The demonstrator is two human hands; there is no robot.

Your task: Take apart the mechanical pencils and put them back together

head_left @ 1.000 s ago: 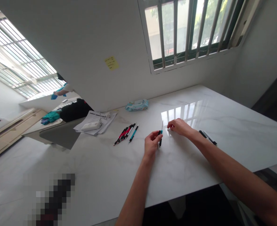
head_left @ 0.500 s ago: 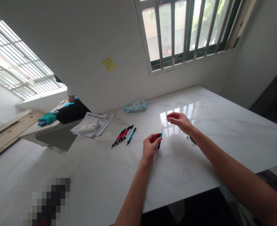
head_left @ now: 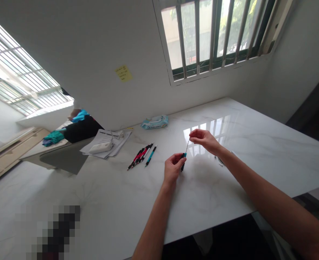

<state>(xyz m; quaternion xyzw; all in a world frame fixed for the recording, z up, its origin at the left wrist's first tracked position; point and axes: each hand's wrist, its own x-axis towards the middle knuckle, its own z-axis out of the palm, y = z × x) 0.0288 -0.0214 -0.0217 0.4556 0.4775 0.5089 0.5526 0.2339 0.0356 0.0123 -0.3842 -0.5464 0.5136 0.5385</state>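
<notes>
My left hand (head_left: pixel 173 167) is closed round the black and teal barrel of a pen (head_left: pixel 183 161), held a little above the white marble table (head_left: pixel 121 187). A thin refill (head_left: pixel 187 147) sticks up out of the barrel. My right hand (head_left: pixel 203 139) pinches the top end of that refill. A row of several red, black and teal pens (head_left: pixel 141 155) lies on the table to the left of my hands. Small dark pen parts (head_left: pixel 219 160) lie behind my right forearm, partly hidden.
A pack of wet wipes (head_left: pixel 154 122) lies near the wall. Papers with a white device (head_left: pixel 102 146) on them sit at the left. Another person in blue bends over a far counter (head_left: pixel 78 115). A barred window is above the table.
My right hand lifted off the table and came to the top of the refill. My left hand kept the pen barrel and barely moved. The person in the background shifted.
</notes>
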